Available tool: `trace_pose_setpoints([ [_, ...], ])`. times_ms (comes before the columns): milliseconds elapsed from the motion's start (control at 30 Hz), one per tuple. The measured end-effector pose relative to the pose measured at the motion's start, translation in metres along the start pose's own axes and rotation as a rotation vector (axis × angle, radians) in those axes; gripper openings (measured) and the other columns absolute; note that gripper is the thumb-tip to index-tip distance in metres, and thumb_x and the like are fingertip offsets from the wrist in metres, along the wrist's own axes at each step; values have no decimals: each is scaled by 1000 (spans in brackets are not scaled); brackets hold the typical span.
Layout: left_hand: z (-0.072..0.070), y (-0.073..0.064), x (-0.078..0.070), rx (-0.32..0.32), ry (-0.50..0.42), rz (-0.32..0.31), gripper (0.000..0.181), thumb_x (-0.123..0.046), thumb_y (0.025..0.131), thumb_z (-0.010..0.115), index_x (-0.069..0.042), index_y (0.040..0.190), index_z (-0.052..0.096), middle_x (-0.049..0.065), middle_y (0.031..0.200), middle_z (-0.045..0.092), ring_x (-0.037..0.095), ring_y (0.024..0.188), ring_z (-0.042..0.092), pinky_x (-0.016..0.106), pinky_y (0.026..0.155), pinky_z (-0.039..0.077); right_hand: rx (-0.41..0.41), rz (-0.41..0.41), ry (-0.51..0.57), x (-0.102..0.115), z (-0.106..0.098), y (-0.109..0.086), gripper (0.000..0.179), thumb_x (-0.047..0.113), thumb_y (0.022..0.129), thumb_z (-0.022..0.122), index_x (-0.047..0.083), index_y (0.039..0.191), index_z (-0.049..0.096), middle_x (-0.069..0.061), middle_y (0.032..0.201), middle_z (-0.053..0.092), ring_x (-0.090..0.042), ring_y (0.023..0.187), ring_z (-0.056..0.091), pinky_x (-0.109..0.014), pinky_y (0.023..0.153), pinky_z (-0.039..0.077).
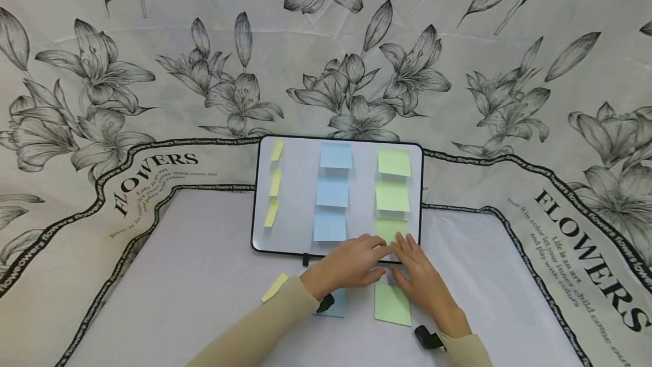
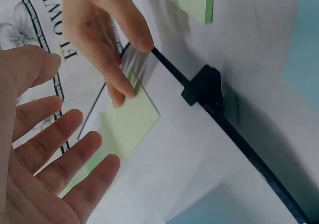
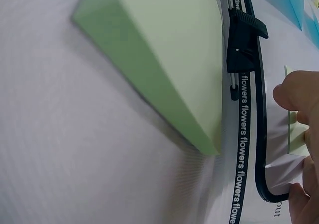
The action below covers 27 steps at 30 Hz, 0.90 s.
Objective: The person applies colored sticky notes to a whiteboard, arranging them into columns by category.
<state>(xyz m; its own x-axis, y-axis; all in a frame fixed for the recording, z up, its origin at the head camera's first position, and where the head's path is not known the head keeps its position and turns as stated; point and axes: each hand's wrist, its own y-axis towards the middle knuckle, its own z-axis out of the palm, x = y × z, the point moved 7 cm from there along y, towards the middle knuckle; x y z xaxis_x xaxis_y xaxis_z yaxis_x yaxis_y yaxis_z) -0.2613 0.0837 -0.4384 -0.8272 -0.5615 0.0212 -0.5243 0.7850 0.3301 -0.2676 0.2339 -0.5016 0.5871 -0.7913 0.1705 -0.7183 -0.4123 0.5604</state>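
The lowest green sticky note [image 1: 389, 228] in the right column is stuck near the bottom edge of a whiteboard [image 1: 364, 197]. My right hand [image 1: 423, 282] presses its fingertips on that note, and its thumb stays apart from the paper. My left hand [image 1: 354, 262] is beside it at the board's lower edge; in the left wrist view its fingers [image 2: 92, 189] are spread with nothing between them. Two more green notes [image 1: 392, 196] are above. A thick pad of green notes [image 1: 392, 303] lies on the table below the hands.
Columns of blue notes [image 1: 331, 192] and narrow yellow notes [image 1: 275, 182] are on the board. A blue pad [image 1: 333, 307], partly hidden by the left wrist, and a yellow pad [image 1: 275, 286] lie on the white table [image 1: 204, 299]. A black clip [image 2: 205, 88] grips the board's edge.
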Motion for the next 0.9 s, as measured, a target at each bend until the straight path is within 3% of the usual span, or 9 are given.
trace_pose_setpoints([
  [233, 2, 22, 14, -1, -15, -25, 45, -33, 100, 65, -15, 142, 61, 1, 134, 65, 15, 120, 65, 24, 94, 56, 20, 2, -4, -1, -1, 0, 65, 6, 79, 86, -4, 138, 62, -25, 151, 52, -52, 139, 47, -62, 103, 48],
  [467, 11, 34, 25, -28, 23, -60, 40, -29, 101, 64, -15, 138, 63, 3, 138, 64, 16, 127, 63, 24, 101, 54, 2, -24, -9, 0, 1, 0, 60, 6, 79, 85, -4, 134, 64, -25, 149, 53, -53, 137, 48, -64, 102, 48],
  [733, 29, 43, 32, 42, 26, -95, 40, -13, 102, 54, -16, 142, 61, 1, 143, 62, 14, 133, 59, 23, 105, 51, 29, 2, 0, -1, 4, 1, 57, 10, 82, 82, -4, 134, 64, -25, 152, 51, -52, 140, 46, -64, 103, 47],
  [900, 37, 48, 31, 45, 49, -84, 40, -12, 101, 56, -17, 140, 63, 2, 145, 61, 16, 137, 56, 24, 110, 48, 40, 7, -5, -1, 4, 0, 57, 11, 84, 81, -4, 136, 63, -24, 153, 50, -52, 141, 45, -62, 104, 47],
])
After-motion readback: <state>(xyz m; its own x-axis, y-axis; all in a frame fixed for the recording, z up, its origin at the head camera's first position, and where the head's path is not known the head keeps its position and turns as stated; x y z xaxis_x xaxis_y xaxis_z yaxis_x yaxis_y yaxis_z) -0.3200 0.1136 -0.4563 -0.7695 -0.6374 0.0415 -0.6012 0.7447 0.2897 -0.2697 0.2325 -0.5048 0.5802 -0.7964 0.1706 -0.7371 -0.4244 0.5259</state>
